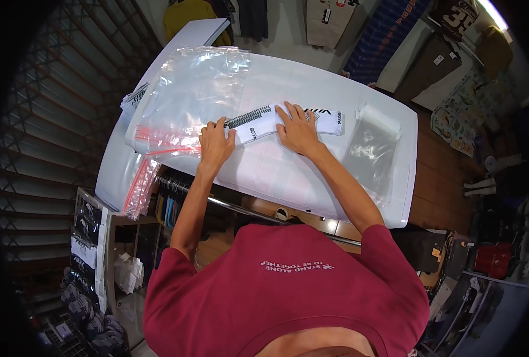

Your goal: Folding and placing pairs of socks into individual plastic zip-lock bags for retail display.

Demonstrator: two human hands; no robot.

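White socks with black chevron patterns and lettering lie flat across a white table, stretching from hand to hand and beyond the right one. My left hand rests palm down over their left end, covering it. Whether its fingers pinch the fabric is hidden. Farther along, my right hand presses on the socks with spread fingers, near a section with a black pattern. A stack of large clear plastic zip bags with red seals lies beside and partly under my left hand.
Smaller clear plastic bags lie at the table's right. Red-sealed bags hang over the near left edge. More patterned socks sit at the far left. A metal rail with hangers runs below the near edge.
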